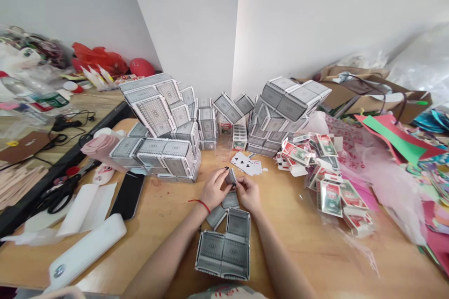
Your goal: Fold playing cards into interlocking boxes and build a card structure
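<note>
My fingertips pinch closed on a small grey-backed playing card [230, 176], held by my left hand [213, 190] and right hand [248, 194] near the middle of the wooden desk [308, 243], its long side pointing roughly away from me. White playing cards [246, 164] lie fanned just ahead (clubs showing). Beyond rise stacked grey card boxes [164, 149]. A joined grey card structure [222, 252] sits nearest me, red-and-green printed card packets [329, 198] lie right, and a brown paper bag [365, 93] stands past the far right corner.

Left hand [214, 189] and right hand [248, 194] pinch a playing card [230, 176].
</note>
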Available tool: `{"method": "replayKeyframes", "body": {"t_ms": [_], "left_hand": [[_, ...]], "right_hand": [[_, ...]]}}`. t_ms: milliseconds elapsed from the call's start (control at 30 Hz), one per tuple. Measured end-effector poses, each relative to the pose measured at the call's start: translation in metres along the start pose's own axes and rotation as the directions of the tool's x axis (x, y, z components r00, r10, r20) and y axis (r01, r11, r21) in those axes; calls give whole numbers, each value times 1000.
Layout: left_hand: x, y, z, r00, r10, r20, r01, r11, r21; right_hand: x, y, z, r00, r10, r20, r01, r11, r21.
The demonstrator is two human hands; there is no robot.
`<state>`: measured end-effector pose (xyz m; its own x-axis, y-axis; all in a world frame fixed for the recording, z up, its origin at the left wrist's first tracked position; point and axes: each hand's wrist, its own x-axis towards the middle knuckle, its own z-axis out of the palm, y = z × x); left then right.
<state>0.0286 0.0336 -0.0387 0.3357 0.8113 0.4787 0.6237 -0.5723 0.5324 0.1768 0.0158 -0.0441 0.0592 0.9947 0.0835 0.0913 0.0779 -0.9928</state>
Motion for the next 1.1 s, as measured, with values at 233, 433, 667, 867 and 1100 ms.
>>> {"method": "replayKeyframes", "body": {"t_ms": [233, 433, 667, 867, 1100], "left_hand": [[6, 1, -2, 971, -222, 87, 237, 940, -247], [9, -7, 1, 919, -316, 236, 374, 889, -265], [16, -1, 11, 891, -426, 156, 453, 855, -251], [21, 3, 17, 829, -540, 143, 551, 750, -366], [18, 5, -5, 851, -459, 256, 523, 694, -495]], "right_hand": [[8, -5, -6, 995, 101, 10, -101, 975, 199], [3, -10, 2, 981, 71, 180, -89, 992, 94], [3, -10, 5, 950, 92, 297, -110, 993, 42], [5, -9, 5, 945, 109, 307, -155, 979, 130], [6, -10, 5, 988, 140, 62, -148, 978, 150]]}}
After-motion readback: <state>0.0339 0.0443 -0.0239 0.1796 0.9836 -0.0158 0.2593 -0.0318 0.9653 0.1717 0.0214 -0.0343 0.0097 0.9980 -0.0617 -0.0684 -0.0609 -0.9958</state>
